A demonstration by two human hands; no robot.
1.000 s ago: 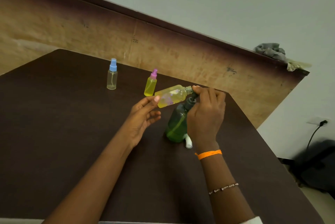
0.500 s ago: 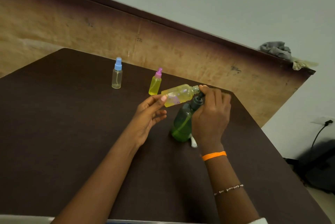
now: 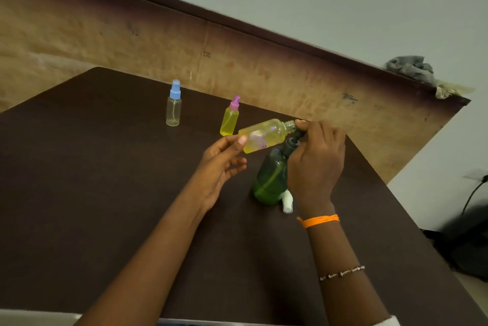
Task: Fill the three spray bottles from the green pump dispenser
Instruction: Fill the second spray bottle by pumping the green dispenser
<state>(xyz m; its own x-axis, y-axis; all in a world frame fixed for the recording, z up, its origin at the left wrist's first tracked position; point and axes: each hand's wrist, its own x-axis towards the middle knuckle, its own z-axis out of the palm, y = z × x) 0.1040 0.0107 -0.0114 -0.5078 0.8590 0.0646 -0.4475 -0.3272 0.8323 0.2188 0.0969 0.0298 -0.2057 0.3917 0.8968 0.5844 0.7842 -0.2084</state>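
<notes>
— Three spray bottles, where are they?
— Two stand upright at the far side of the dark desk: a clear bottle with a blue cap and, well apart to its right, a yellow-filled one with a pink cap. The third, an uncapped yellow bottle, lies tilted in the air, neck at the pump spout.
— And the hands?
— Her left hand pinches that bottle's base between thumb and fingertips, other fingers loose. Her right hand is curled over the head of the green pump dispenser, which stands on the desk.
— Anything else?
— A white cap lies just beside the dispenser's base.
</notes>
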